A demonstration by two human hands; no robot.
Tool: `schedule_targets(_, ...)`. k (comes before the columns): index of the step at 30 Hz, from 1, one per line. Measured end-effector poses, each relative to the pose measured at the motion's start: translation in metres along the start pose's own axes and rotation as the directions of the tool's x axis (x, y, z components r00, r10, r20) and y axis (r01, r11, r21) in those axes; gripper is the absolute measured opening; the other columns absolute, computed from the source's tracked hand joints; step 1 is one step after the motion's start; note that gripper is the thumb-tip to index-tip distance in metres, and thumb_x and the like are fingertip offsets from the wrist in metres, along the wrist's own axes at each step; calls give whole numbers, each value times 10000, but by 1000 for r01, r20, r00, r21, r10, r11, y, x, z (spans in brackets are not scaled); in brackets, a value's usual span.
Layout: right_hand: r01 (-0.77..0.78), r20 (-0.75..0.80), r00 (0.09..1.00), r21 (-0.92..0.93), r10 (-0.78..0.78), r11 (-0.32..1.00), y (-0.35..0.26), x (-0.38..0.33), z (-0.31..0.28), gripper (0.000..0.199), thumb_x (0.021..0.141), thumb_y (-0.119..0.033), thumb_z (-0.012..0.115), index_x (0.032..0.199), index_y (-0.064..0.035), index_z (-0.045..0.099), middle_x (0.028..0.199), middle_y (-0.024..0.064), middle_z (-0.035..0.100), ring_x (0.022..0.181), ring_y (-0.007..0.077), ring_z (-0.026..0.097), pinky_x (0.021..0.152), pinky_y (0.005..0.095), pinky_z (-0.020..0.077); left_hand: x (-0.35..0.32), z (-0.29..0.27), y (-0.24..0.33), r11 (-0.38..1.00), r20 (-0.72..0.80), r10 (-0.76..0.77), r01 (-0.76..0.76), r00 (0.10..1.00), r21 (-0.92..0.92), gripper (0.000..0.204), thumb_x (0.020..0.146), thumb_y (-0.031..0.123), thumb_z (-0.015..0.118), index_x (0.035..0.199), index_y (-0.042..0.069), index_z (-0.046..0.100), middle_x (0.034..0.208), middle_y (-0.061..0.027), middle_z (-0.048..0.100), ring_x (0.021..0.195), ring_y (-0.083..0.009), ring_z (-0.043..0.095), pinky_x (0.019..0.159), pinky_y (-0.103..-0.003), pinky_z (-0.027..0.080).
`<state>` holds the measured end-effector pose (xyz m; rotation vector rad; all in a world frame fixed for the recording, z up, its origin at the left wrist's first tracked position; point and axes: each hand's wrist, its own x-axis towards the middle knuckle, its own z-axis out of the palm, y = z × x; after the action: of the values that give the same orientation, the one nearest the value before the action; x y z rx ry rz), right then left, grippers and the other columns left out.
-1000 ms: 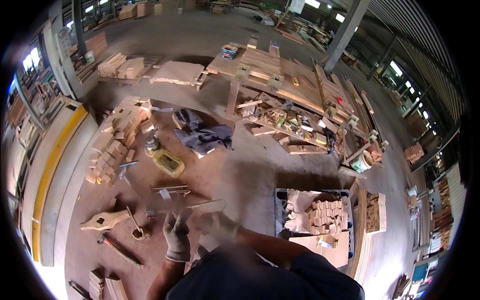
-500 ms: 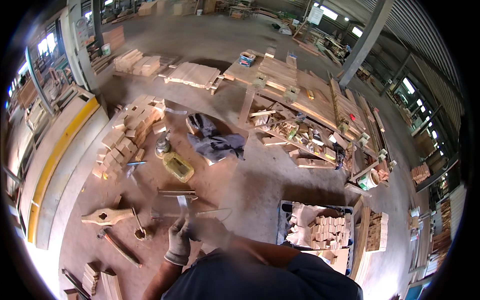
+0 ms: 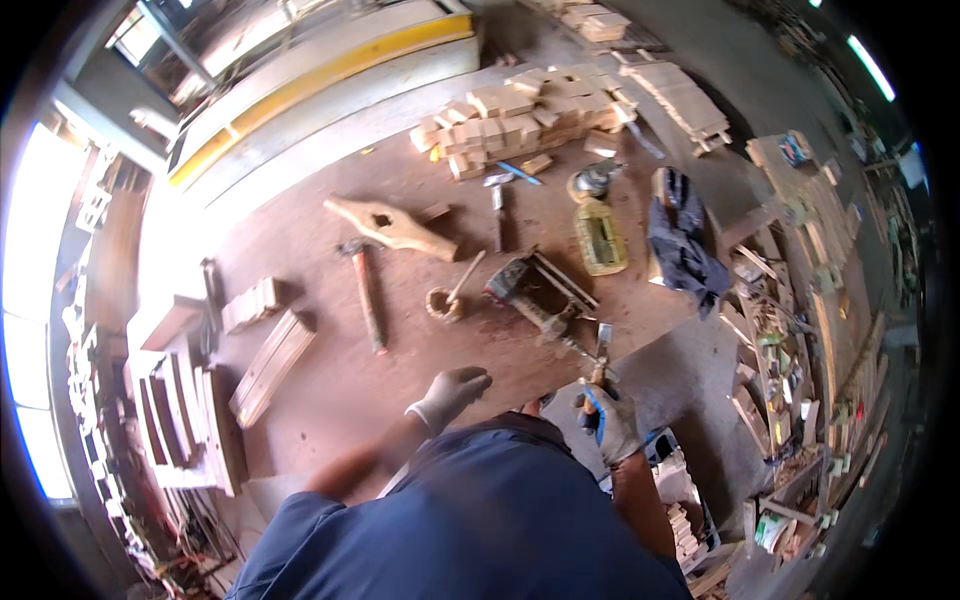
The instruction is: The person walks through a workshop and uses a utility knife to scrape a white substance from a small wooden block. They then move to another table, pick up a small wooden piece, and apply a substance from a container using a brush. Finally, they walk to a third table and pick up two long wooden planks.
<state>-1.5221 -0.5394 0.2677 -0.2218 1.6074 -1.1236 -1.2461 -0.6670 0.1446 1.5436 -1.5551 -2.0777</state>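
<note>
My right hand [image 3: 612,424], in a grey glove, is closed around a chisel [image 3: 601,368] with a wooden handle and its flat metal blade pointing up and away. Something blue shows along that hand's fingers; I cannot make out what it is. My gloved left hand [image 3: 450,398] hovers over the brown work surface [image 3: 330,400], holding nothing, fingers stretched to the right. Beyond the hands lies a dark metal frame with bars [image 3: 540,300]. A small pot [image 3: 443,306] with a stick in it stands near the left hand, and a red-handled hammer [image 3: 368,300] lies farther left.
A shaped wooden piece with a hole [image 3: 420,238], another hammer [image 3: 498,215] and a yellowish bottle [image 3: 600,245] lie farther off. Stacked wood blocks [image 3: 520,125] stand at the back. Dark cloth [image 3: 685,250] lies right; wooden strips [image 3: 272,370] lie left.
My view has swung left. The hands, close together before with the blade up at the left hand, are now apart; the chisel is in the right and the left is empty.
</note>
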Motion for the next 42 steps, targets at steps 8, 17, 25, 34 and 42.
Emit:
schedule_targets(8,-79,73,994,32,76,996,3,-2,31,188,960,-246,687,963,-59,667,734,32,654,543,84,564,503,227,430,16,-43,10,969,-563,176,-41,808,244,838,786,329,852,1432,-54,481,1291,-235,641,1199,-336,619,1039,-407,483)
schedule_targets(17,-79,105,992,82,70,994,17,0,34,189,963,-225,685,989,-39,665,754,45,673,546,97,573,501,238,438,76,-51,43,810,-515,553,-280,655,514,615,778,271,851,1258,-4,581,1085,-156,711,1061,-335,667,945,-451,511)
schedule_targets(25,-103,42,994,62,100,993,17,-1,34,237,962,-273,703,915,-43,664,744,34,657,533,83,549,488,236,426,113,-69,34,892,-742,431,-369,514,262,401,764,243,838,1073,52,671,984,-132,714,897,-262,701,818,-388,556)
schedule_targets(34,-21,-49,999,-20,20,1000,19,40,15,279,992,-313,659,1133,-73,681,749,22,638,538,80,543,480,242,433,54,-36,72,846,-646,516,-453,563,282,599,646,215,922,1144,47,635,1073,-125,683,978,-275,676,872,-399,544)
schedule_targets(42,-49,-319,933,353,169,934,35,156,-48,352,928,-456,726,1048,-138,639,834,24,665,677,139,638,538,279,512,5,-7,63,835,-563,548,-447,619,321,567,649,177,912,1120,35,629,992,-117,687,912,-242,679,835,-376,545)
